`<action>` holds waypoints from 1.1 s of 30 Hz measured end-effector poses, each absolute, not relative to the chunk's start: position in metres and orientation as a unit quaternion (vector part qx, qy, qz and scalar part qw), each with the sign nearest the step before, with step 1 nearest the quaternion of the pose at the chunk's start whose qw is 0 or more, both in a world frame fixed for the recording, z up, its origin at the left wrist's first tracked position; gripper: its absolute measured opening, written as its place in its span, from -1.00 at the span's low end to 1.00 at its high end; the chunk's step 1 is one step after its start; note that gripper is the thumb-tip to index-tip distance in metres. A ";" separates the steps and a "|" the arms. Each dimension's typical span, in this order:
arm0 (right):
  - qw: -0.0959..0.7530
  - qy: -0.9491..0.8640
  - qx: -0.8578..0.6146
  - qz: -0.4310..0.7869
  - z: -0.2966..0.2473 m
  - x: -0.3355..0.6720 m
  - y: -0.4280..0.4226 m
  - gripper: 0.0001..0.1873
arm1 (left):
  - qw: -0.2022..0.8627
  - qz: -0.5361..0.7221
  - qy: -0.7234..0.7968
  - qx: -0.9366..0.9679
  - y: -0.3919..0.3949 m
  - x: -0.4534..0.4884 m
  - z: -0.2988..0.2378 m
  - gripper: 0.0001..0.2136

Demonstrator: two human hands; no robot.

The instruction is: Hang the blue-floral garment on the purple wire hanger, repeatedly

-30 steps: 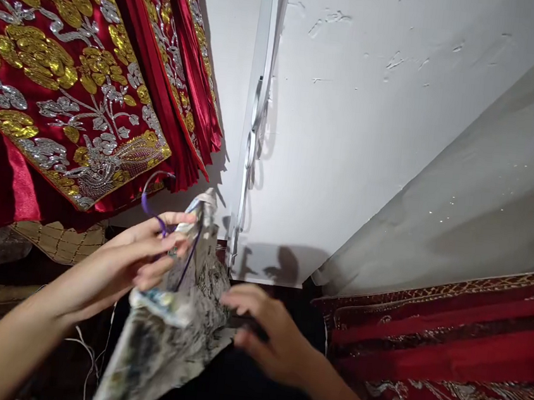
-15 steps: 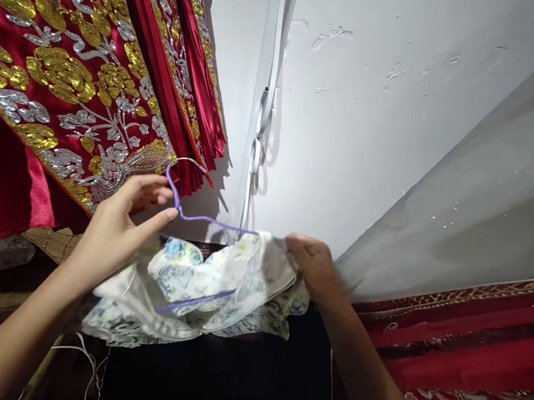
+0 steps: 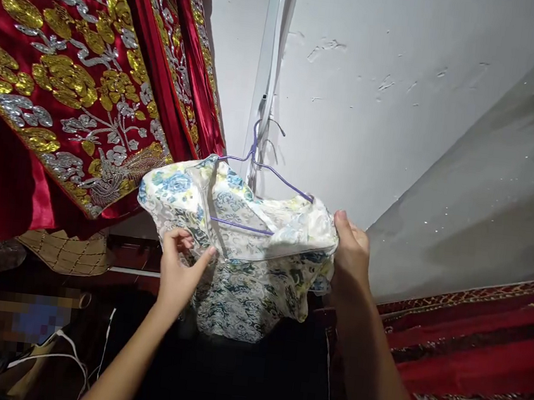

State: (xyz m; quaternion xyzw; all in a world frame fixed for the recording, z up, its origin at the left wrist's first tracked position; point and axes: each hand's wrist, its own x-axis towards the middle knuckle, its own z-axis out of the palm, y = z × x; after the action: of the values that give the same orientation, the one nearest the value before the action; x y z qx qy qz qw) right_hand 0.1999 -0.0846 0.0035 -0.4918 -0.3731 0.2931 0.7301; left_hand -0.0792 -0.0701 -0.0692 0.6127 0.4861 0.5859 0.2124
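A white blouse point(image 3: 246, 287) with a blue, yellow and dark floral print hangs on a thin purple hanger point(image 3: 283, 181) in front of me. The hanger's hook points up and right near the wall; whether it rests on anything I cannot tell. At the blouse's left front is my left hand point(image 3: 180, 273), its thumb and fingers apart with nothing gripped between them. My right hand point(image 3: 353, 250) is closed at the blouse's right shoulder edge, thumb up, its other fingers partly hidden behind the cloth.
Red garments point(image 3: 64, 83) with gold and silver sequins hang at left. A white strip point(image 3: 269, 47) runs down the white wall point(image 3: 350, 139). Sheer sparkly fabric point(image 3: 476, 203) and red cloth point(image 3: 470, 355) lie to the right. White cables point(image 3: 67, 348) show lower left.
The hanger and blouse have swung upright, the hook moving right and up toward the wall strip. My left hand has left the hanger's neck and dropped to the blouse's front.
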 end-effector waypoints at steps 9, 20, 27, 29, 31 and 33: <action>0.712 -0.326 -0.545 0.301 -0.038 0.216 -0.094 -0.52 | 0.364 0.627 0.450 0.521 -0.071 -0.043 -0.096 -0.71; 0.583 -0.390 -0.615 0.359 -0.153 0.088 -0.116 -0.47 | 0.570 0.629 0.369 0.379 -0.091 -0.042 -0.118 -0.75; 0.469 -0.443 -0.608 0.462 -0.176 0.069 -0.104 -0.49 | 0.579 0.603 0.340 0.432 -0.095 -0.062 -0.115 -0.79; 0.469 -0.434 -0.603 0.477 -0.181 0.070 -0.115 -0.47 | 0.571 0.565 0.350 0.482 -0.092 -0.071 -0.128 -0.84; 0.476 -0.430 -0.594 0.486 -0.184 0.070 -0.126 -0.44 | 0.584 0.500 0.361 0.527 -0.091 -0.076 -0.146 -0.88; 0.490 -0.440 -0.573 0.489 -0.186 0.068 -0.134 -0.44 | 0.591 0.442 0.374 0.562 -0.095 -0.074 -0.163 -0.80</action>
State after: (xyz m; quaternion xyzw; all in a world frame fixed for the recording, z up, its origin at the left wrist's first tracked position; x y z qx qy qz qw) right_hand 0.0678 -0.1342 -0.1863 -0.5727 -0.4396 0.4885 0.4900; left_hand -0.0739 -0.0946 -0.1633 0.5617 0.3742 0.4422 0.5907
